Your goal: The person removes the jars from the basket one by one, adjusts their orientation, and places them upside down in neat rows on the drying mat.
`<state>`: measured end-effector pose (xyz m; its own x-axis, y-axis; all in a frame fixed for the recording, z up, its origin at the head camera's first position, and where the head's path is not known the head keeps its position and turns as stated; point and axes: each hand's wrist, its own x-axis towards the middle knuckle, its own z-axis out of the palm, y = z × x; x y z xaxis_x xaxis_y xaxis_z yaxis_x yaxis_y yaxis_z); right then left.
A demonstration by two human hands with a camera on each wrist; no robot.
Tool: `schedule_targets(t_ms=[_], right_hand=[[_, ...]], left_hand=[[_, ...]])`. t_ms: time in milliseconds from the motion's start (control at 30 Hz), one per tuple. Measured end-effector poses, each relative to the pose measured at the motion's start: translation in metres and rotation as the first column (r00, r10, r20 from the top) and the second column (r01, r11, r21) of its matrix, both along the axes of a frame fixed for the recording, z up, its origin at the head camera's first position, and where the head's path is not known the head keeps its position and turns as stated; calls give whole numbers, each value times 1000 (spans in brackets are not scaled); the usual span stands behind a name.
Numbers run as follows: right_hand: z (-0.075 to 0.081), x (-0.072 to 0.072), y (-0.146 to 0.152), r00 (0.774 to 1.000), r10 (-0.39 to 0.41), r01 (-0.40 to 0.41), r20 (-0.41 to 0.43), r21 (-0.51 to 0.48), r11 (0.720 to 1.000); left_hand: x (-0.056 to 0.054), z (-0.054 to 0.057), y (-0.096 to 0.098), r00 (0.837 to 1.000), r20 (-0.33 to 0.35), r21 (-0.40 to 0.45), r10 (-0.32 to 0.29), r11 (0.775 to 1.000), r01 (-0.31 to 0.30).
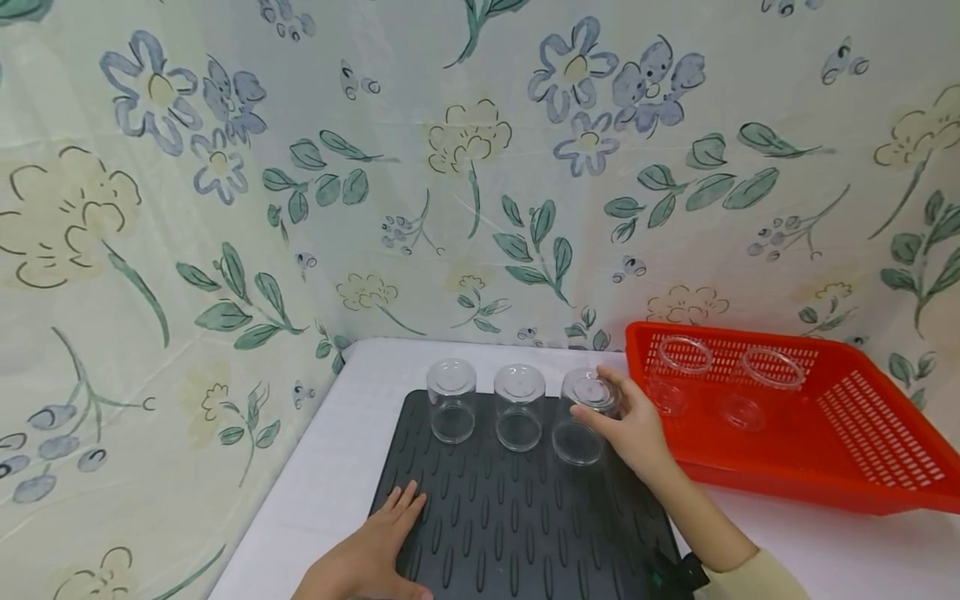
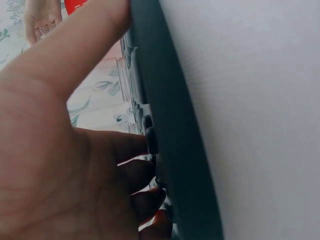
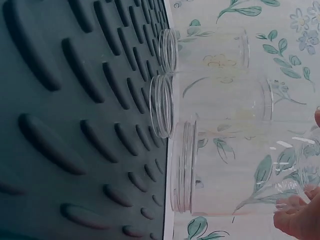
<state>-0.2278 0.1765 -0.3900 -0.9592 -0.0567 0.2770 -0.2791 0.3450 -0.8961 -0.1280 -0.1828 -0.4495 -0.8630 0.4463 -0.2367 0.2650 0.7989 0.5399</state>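
Note:
My right hand [image 1: 633, 429] grips a clear glass jar [image 1: 577, 442] near its upturned base, with thumb and fingers on opposite sides. The jar is upside down, threaded mouth facing the dark ribbed mat [image 1: 495, 525]; in the right wrist view its rim seems slightly raised off the mat. Beside it, a second jar [image 1: 519, 425] and a third jar [image 1: 452, 417] stand inverted in a row at the mat's far end. My left hand [image 1: 371, 542] rests on the mat's left edge, fingers extended. In the left wrist view the left hand's fingers [image 2: 132, 175] touch the mat's ribs.
A red plastic basket [image 1: 817, 475] stands on the right, holding two more clear jars, one jar [image 1: 742, 412] nearer its middle and another jar [image 1: 667, 398] at its left side. White cloth [image 1: 292, 492] covers the table, and a floral curtain [image 1: 420, 208] hangs behind.

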Motion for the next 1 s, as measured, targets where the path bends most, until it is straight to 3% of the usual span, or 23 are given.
schedule_targets(t_ms=[500, 733, 1000], right_hand=[[-19, -15, -7, 998, -50, 50, 32, 21, 999], [-23, -17, -7, 996, -58, 57, 63, 19, 998], [-27, -17, -6, 998, -51, 50, 41, 19, 999]], left_hand=[[-1, -2, -2, 1000, 15, 23, 7, 1000, -7], [0, -2, -2, 1000, 12, 25, 7, 1000, -7], [-1, -2, -1, 1000, 4, 14, 3, 1000, -3]])
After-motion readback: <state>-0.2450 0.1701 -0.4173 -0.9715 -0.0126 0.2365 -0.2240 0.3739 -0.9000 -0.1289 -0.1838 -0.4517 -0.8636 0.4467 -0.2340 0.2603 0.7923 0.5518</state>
